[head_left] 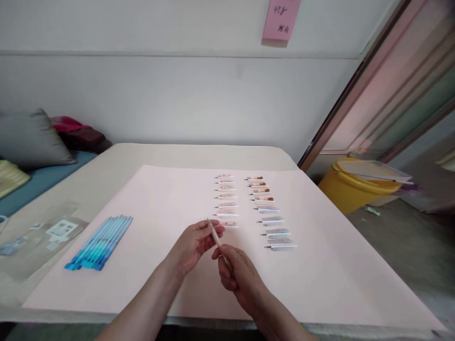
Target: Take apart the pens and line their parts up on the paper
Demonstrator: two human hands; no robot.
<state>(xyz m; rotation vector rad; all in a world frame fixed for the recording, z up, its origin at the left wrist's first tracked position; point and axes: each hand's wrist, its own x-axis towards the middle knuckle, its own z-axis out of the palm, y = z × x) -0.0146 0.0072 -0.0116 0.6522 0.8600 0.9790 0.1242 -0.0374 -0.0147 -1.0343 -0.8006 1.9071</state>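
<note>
A slim, pale pen (pixel 215 236) with a thin pointed tip is held at a slant above the middle of the sheet, tip up and to the left. My right hand (pixel 239 273) is closed around its lower part, hiding most of that end. The thumb and fingers of my left hand (pixel 195 244) pinch it near the tip. Just beyond my hands lies a column of pink-patterned pens (pixel 225 196). To the right is a second column, with brown-patterned pens (pixel 262 191) at the back and grey-blue pens (pixel 279 232) nearer me.
A bundle of blue pens (pixel 103 241) lies at the left on the pale pink sheet (pixel 152 203). Beside it, a clear plastic bag (pixel 35 265) rests on the table (pixel 121 163). A cushion (pixel 31 139) is at far left; a yellow bin (pixel 350 189) stands at right. A pink note (pixel 281 20) hangs on the wall.
</note>
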